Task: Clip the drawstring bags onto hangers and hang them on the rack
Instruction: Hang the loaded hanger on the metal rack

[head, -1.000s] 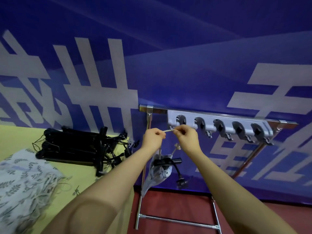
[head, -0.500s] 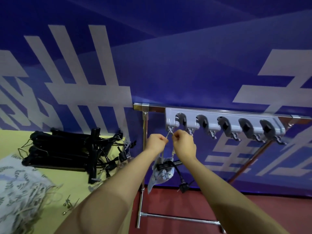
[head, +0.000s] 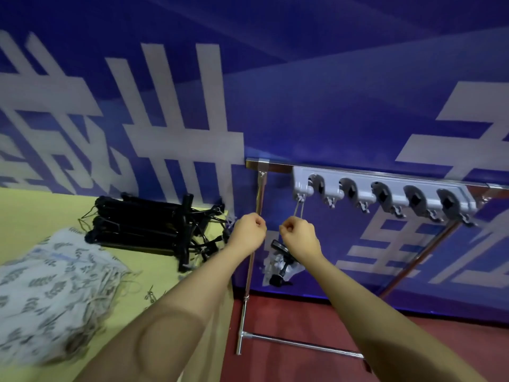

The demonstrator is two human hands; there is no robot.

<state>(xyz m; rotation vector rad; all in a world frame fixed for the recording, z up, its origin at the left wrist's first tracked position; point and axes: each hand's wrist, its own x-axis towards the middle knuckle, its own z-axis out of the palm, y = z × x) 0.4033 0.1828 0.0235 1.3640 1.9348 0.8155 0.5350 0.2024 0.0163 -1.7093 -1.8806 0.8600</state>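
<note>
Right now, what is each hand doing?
Left hand: fingers curled, contents cannot be told.
Right hand: pinches the hanger hook.

Dim, blue-tinted wide-angle view with motion blur

Smearing is softening the patterned bag pile (head: 52, 288) at near left and the banner lettering (head: 176, 128); a glint is showing on the rack's top rail (head: 271, 167), and straight lines are bowing toward the edges.

You face a blue banner wall (head: 303, 92) with large white characters (head: 176, 128), dark red floor (head: 297, 326) below, and a yellow-green tabletop (head: 33, 216) at left.
</note>
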